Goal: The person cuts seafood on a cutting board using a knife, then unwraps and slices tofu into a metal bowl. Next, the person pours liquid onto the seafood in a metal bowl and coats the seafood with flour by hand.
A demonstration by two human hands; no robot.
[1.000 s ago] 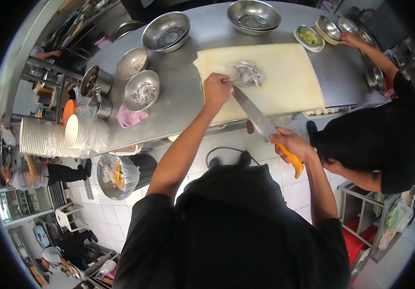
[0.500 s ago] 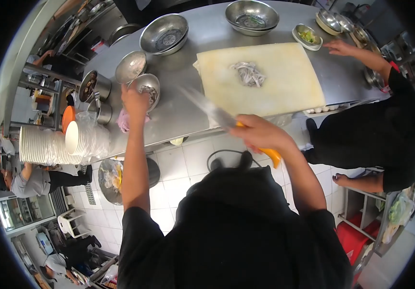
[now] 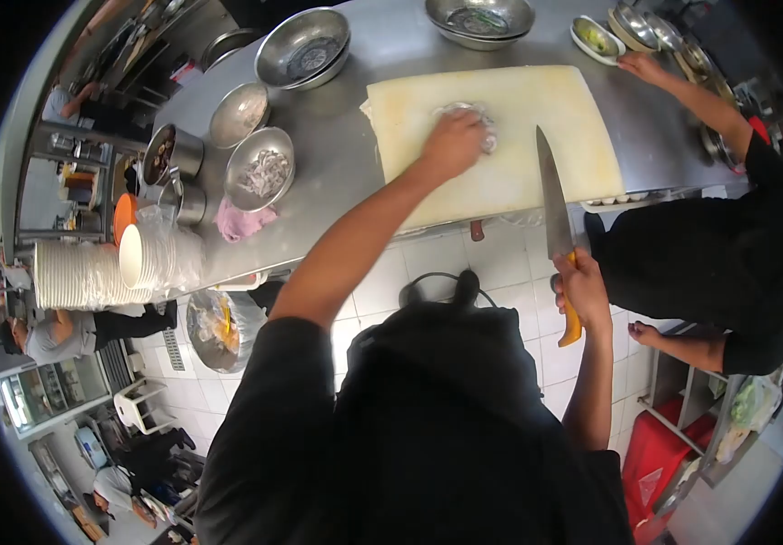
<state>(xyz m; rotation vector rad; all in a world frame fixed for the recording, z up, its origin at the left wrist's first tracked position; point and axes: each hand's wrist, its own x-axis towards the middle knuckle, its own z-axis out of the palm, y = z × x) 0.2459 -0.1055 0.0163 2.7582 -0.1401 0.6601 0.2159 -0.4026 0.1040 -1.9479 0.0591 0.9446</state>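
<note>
My left hand [image 3: 455, 143] is over the small pile of pale greyish strips [image 3: 487, 123] on the cream cutting board [image 3: 537, 168]. Its fingers curl down around the strips, and their tips are hidden. In my right hand [image 3: 584, 289] is a large kitchen knife [image 3: 553, 204] with a yellow handle. The blade points away from me, its tip over the right part of the board. A steel bowl [image 3: 261, 170] of similar strips stands left of the board, beside a pink cloth [image 3: 244, 221].
Other steel bowls [image 3: 303, 48] line the counter's far side. Stacked white containers [image 3: 91, 274] in plastic stand at the left end. On the right, a co-worker's hand [image 3: 643, 69] touches a small oval dish [image 3: 597, 41]. A lined bin [image 3: 220, 331] is on the floor.
My left hand has moved from the bowl of strips to the pile on the board. The knife has swung right and now points away from me. The co-worker's hand has reached the dish.
</note>
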